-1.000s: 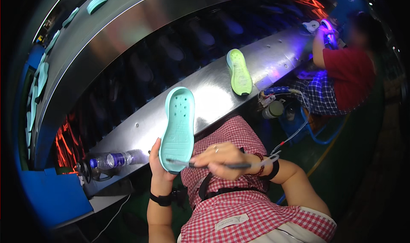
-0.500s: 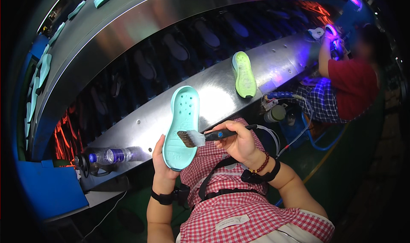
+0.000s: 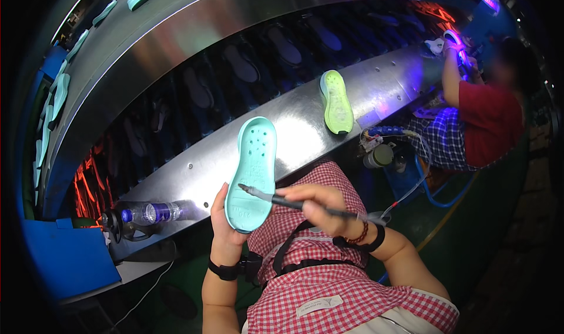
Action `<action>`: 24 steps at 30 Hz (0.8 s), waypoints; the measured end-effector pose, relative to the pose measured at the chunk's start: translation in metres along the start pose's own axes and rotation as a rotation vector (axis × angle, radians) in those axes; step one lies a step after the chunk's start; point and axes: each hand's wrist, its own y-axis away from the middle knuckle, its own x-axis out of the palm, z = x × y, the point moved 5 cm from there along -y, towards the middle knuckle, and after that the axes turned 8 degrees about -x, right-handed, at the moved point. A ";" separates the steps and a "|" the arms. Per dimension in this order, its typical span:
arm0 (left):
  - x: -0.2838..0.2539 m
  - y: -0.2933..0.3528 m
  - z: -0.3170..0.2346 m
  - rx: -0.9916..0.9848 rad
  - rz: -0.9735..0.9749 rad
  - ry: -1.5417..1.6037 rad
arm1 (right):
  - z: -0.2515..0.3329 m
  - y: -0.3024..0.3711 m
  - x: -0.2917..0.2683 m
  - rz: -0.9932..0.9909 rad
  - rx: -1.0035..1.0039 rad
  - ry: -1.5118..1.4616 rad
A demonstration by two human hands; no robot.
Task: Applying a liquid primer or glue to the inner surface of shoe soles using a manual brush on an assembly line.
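Observation:
My left hand (image 3: 224, 223) is closed round the lower left edge of a turquoise shoe sole (image 3: 254, 158). Its inner face points up, with small holes in its upper part. A brush with a dark handle (image 3: 285, 201) is gripped in my right hand (image 3: 323, 209). The brush head is seen edge-on over the lower half of the sole; whether the bristles touch it I cannot tell. Beyond my hands, a yellow-green shoe sole (image 3: 336, 102) with a dark tip lies on the metal ledge (image 3: 294, 137).
Dark soles (image 3: 241, 64) line the machine behind the ledge. Clear plastic bottles (image 3: 150, 214) lie at the left end. At right, a co-worker in a red top (image 3: 490, 122) handles a shoe part under violet light. A jar (image 3: 379, 157) and cables stand near that person.
My right hand has turned the brush, from its broad side showing to edge-on, and moved slightly lower. The turquoise sole has stayed almost in place, shifting a little.

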 end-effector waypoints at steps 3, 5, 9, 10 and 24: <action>-0.015 -0.005 -0.001 -0.001 -0.043 0.269 | 0.024 0.004 0.020 0.289 -0.417 0.514; -0.006 -0.003 0.000 -0.004 -0.013 0.155 | 0.024 0.008 0.025 0.359 -0.506 0.602; -0.001 -0.002 0.000 0.001 -0.006 0.028 | 0.028 0.013 0.035 0.442 -0.669 0.774; 0.000 -0.002 0.000 0.001 -0.007 0.028 | 0.028 0.013 0.035 0.441 -0.669 0.774; 0.003 -0.005 0.003 0.045 -0.007 0.081 | 0.003 0.009 0.007 0.056 -0.027 -0.023</action>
